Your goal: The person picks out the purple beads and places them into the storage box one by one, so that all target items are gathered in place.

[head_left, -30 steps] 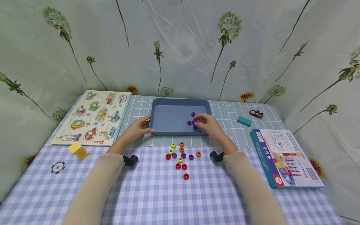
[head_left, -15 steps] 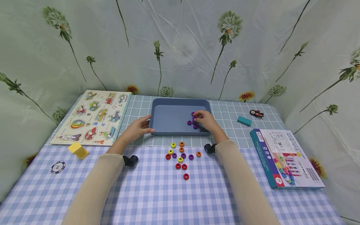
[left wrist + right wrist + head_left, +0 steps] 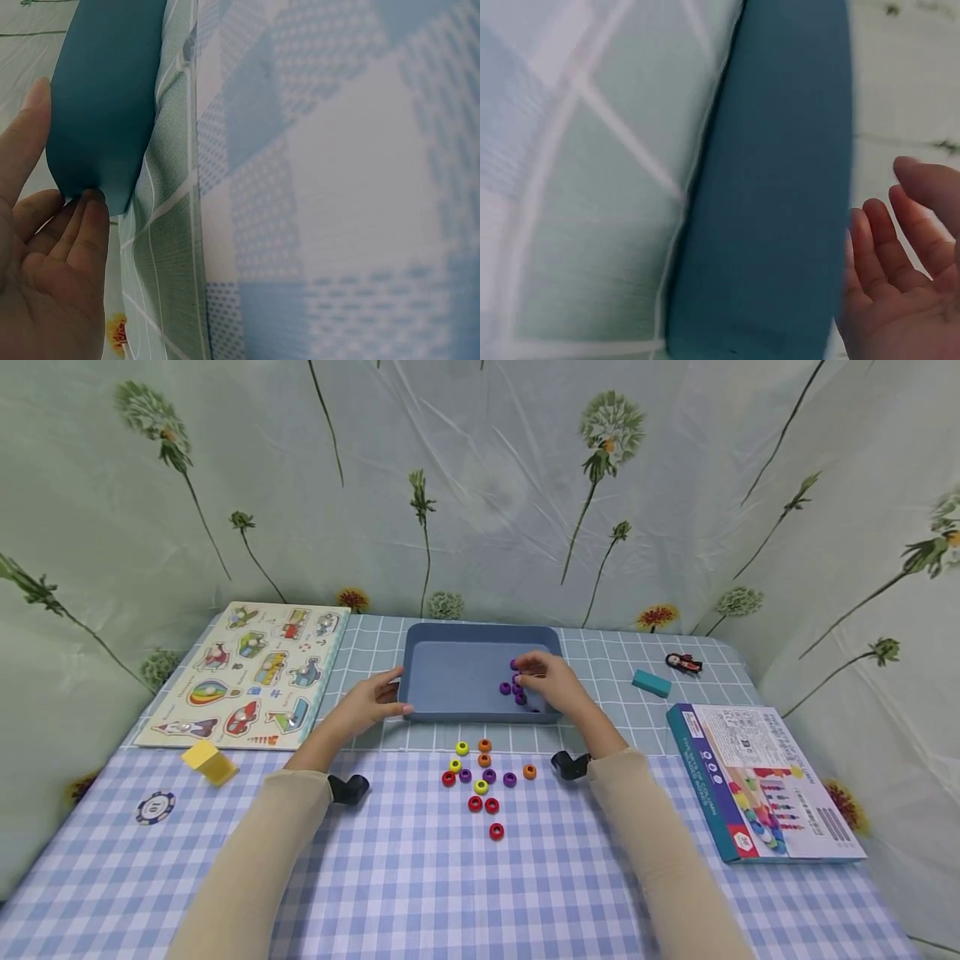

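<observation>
In the head view, a blue-grey tray (image 3: 457, 717) lies across the back of the table. My left hand (image 3: 369, 703) rests at its left side, thumb at the near corner. The left wrist view shows that hand's fingertips (image 3: 91, 196) touching the tray wall (image 3: 109, 105). Several purple beads (image 3: 505, 688) lie in the tray's right part. Over them is my right hand (image 3: 551, 681), its fingers loosely bent. In the right wrist view, the fingers (image 3: 881, 232) are apart from the thumb with nothing seen between them, beyond the tray wall (image 3: 772, 165).
Red beads (image 3: 497, 832), yellow beads (image 3: 481, 787), orange beads (image 3: 529, 772) and purple beads (image 3: 510, 779) lie before the tray. At left are a puzzle board (image 3: 247, 677), yellow block (image 3: 209, 762) and poker chip (image 3: 155, 807). At right are a teal block (image 3: 651, 683), small figure (image 3: 683, 663) and box (image 3: 765, 785).
My right hand has moved slightly back from the purple beads, uncovering some on the tray's right side. My left hand has stayed in place.
</observation>
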Available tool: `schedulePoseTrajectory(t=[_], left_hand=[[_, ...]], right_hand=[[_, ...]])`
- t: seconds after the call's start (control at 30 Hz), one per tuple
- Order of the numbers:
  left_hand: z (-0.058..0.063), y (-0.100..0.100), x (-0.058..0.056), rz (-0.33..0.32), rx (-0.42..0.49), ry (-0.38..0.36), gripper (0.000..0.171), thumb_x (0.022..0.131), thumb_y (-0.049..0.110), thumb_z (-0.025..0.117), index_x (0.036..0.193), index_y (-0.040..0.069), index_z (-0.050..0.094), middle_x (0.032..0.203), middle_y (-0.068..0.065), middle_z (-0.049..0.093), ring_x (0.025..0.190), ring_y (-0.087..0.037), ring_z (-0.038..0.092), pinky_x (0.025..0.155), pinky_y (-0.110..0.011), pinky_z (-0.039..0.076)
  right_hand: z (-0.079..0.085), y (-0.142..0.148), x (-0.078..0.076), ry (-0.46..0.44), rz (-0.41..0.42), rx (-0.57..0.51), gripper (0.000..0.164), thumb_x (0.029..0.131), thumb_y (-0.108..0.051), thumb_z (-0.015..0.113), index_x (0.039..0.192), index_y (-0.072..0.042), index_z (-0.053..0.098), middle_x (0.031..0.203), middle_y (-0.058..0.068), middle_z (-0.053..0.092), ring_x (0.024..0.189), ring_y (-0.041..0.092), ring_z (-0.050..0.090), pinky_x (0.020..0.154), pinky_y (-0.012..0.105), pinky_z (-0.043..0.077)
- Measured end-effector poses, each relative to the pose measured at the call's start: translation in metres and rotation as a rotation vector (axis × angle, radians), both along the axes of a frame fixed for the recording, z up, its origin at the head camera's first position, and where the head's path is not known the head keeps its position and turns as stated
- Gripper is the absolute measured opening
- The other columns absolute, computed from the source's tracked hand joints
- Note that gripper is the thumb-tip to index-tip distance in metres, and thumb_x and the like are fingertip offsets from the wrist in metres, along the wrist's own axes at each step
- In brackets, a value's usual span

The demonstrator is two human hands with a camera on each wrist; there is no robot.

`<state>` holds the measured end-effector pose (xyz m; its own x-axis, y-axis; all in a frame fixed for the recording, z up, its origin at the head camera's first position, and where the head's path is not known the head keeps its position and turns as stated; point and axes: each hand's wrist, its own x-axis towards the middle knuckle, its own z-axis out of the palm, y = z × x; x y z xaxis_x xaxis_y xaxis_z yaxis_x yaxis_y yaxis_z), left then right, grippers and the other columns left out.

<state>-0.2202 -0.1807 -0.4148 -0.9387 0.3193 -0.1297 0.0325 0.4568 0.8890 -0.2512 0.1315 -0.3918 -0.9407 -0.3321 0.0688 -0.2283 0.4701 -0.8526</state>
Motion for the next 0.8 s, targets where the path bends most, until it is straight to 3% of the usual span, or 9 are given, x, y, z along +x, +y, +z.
schedulePoseTrajectory(t=[0.17, 0.33, 0.43, 0.6, 0.8], left_hand=[[0.0, 0.0, 0.0, 0.0, 0.004, -0.001, 0.08, 0.069, 0.03, 0.064, 0.133, 0.014, 0.018, 0.135, -0.007, 0.017, 0.118, -0.025, 0.026, 0.092, -0.035, 0.029], [0.001, 0.001, 0.0, -0.004, 0.0, 0.004, 0.08, 0.069, 0.031, 0.063, 0.133, 0.013, 0.018, 0.135, -0.007, 0.017, 0.118, -0.026, 0.026, 0.091, -0.036, 0.03], [0.001, 0.001, 0.0, -0.005, -0.004, 0.003, 0.078, 0.071, 0.029, 0.063, 0.133, 0.013, 0.018, 0.135, -0.007, 0.017, 0.118, -0.025, 0.026, 0.092, -0.036, 0.029], [0.002, 0.001, 0.001, -0.003, -0.002, 0.0, 0.079, 0.071, 0.029, 0.063, 0.133, 0.013, 0.018, 0.135, -0.007, 0.018, 0.118, -0.025, 0.026, 0.091, -0.036, 0.03], [0.003, 0.0, 0.002, -0.003, -0.001, -0.003, 0.08, 0.07, 0.031, 0.063, 0.133, 0.014, 0.017, 0.135, -0.007, 0.017, 0.118, -0.025, 0.026, 0.091, -0.036, 0.03]], right_hand=[[0.011, 0.003, 0.037, 0.054, 0.159, -0.06, 0.03, 0.077, -0.009, 0.058, 0.104, 0.003, 0.05, 0.101, 0.016, 0.051, 0.093, 0.027, 0.048, 0.08, 0.035, 0.041], [0.014, 0.002, 0.073, 0.026, 0.27, -0.063, 0.034, 0.075, -0.004, 0.059, 0.105, 0.007, 0.048, 0.102, 0.021, 0.05, 0.094, 0.036, 0.045, 0.082, 0.046, 0.036], [0.0, 0.006, 0.08, -0.006, 0.315, 0.0, 0.038, 0.073, -0.011, 0.062, 0.106, 0.002, 0.049, 0.104, 0.018, 0.05, 0.094, 0.03, 0.046, 0.083, 0.042, 0.037], [-0.026, 0.011, 0.084, -0.068, 0.392, 0.12, 0.04, 0.07, -0.022, 0.066, 0.105, -0.009, 0.052, 0.103, 0.002, 0.052, 0.093, 0.014, 0.047, 0.082, 0.029, 0.039], [-0.034, 0.009, 0.088, -0.033, 0.443, 0.223, 0.029, 0.07, -0.019, 0.066, 0.098, -0.017, 0.057, 0.096, -0.012, 0.053, 0.092, 0.004, 0.045, 0.084, 0.025, 0.036]])
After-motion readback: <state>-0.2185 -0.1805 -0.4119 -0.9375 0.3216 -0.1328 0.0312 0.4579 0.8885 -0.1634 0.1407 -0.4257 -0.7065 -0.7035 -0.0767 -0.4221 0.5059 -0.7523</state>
